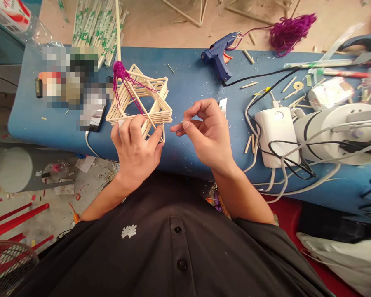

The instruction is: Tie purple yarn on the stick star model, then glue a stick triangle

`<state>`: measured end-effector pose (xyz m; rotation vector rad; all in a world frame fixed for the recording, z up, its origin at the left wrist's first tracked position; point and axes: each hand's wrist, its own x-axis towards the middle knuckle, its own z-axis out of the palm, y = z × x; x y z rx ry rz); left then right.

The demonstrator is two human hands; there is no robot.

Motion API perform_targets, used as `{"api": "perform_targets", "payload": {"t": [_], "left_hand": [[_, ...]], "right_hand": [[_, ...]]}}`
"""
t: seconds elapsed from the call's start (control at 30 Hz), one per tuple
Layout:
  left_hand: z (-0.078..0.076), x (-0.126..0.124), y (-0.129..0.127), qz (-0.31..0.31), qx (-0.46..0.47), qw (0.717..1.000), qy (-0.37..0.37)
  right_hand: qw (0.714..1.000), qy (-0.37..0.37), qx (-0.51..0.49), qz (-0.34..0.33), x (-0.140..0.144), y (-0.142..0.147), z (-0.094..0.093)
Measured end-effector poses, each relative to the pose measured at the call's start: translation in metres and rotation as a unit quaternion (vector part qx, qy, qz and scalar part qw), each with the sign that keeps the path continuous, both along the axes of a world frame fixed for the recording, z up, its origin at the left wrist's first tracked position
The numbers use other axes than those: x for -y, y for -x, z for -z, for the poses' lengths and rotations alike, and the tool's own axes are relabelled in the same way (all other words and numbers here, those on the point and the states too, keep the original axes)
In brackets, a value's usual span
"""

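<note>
A star-shaped frame of stacked wooden sticks [165, 105] rests on the blue table mat, with a tall stick rising from it. Purple yarn [120, 71] is wound round the joint at that stick's foot, and strands run across the frame. My left hand [136, 140] grips the frame's near edge, fingers over the sticks and thumb at the near corner. Just right of that corner, my right hand [205, 132] is closed in a pinch, apart from the frame. A very fine pale strand seems to run between the hands, too thin to name.
Behind lie a blue glue gun [218, 55], a purple yarn bundle [292, 33] and wrapped sticks [94, 29]. A white power block [278, 136] with tangled cables stands right. A phone [98, 118] lies left; things beside it are blurred. Stick offcuts are scattered about.
</note>
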<state>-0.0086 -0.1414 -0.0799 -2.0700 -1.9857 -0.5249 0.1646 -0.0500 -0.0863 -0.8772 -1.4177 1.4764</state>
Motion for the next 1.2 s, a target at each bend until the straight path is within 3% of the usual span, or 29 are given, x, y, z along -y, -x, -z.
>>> {"api": "perform_targets", "payload": {"t": [0.97, 1.2], "left_hand": [[-0.001, -0.003, -0.001, 0.003, -0.071, 0.997, -0.019], [-0.015, 0.01, 0.007, 0.022, -0.026, 0.999, -0.033]], "right_hand": [[0.999, 0.027, -0.037, -0.021, -0.002, 0.002, -0.004], [0.998, -0.057, -0.015, 0.008, 0.001, 0.003, -0.005]]}}
